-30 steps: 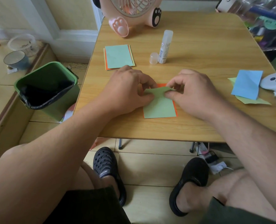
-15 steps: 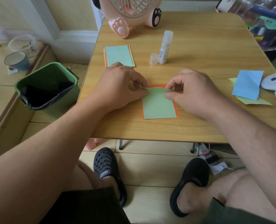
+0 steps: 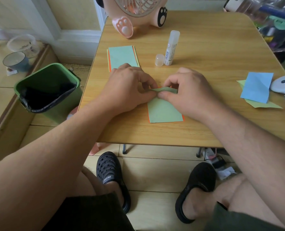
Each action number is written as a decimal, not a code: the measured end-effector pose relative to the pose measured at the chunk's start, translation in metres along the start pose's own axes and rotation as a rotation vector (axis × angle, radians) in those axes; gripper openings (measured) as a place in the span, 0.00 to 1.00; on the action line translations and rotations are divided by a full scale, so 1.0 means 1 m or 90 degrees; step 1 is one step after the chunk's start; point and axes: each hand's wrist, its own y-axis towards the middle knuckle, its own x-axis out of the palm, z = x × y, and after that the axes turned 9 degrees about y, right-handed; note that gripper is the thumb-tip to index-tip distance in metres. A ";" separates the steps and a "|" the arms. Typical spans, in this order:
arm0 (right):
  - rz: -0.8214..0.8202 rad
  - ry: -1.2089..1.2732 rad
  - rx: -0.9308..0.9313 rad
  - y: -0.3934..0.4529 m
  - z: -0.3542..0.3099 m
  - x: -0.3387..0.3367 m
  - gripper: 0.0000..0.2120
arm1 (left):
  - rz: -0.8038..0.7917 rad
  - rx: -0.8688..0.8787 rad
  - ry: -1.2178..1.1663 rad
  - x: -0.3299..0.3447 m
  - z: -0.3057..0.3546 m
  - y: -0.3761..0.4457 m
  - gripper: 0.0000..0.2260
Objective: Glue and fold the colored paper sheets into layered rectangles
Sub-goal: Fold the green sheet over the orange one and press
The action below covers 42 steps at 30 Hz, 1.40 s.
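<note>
Green paper sheet, curled edge between pinching fingers.

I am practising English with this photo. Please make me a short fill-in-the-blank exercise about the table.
1. Both hands, the left hand and the right hand, pinch the far edge of the ____ paper.
2. Under that sheet lies an ____ sheet.
3. The glue stick stands upright with its cap ____.
4. The blue paper lies near the table's ____ edge.

Missing words: green; orange; off; right
</note>
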 end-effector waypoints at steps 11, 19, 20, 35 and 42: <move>0.007 0.017 0.031 0.003 0.006 -0.007 0.08 | -0.009 -0.009 0.007 0.000 0.000 0.005 0.06; 0.010 0.030 0.024 0.007 0.006 -0.005 0.09 | 0.004 -0.025 0.007 0.007 0.001 0.009 0.05; 0.008 0.029 0.027 0.008 0.007 -0.006 0.09 | 0.001 -0.030 0.007 0.007 -0.001 0.009 0.06; 0.021 0.028 0.035 0.016 0.005 -0.002 0.09 | 0.016 -0.015 0.046 0.010 -0.002 0.016 0.11; 0.016 0.015 0.044 0.017 0.008 -0.006 0.07 | 0.011 -0.023 0.039 0.010 -0.005 0.017 0.08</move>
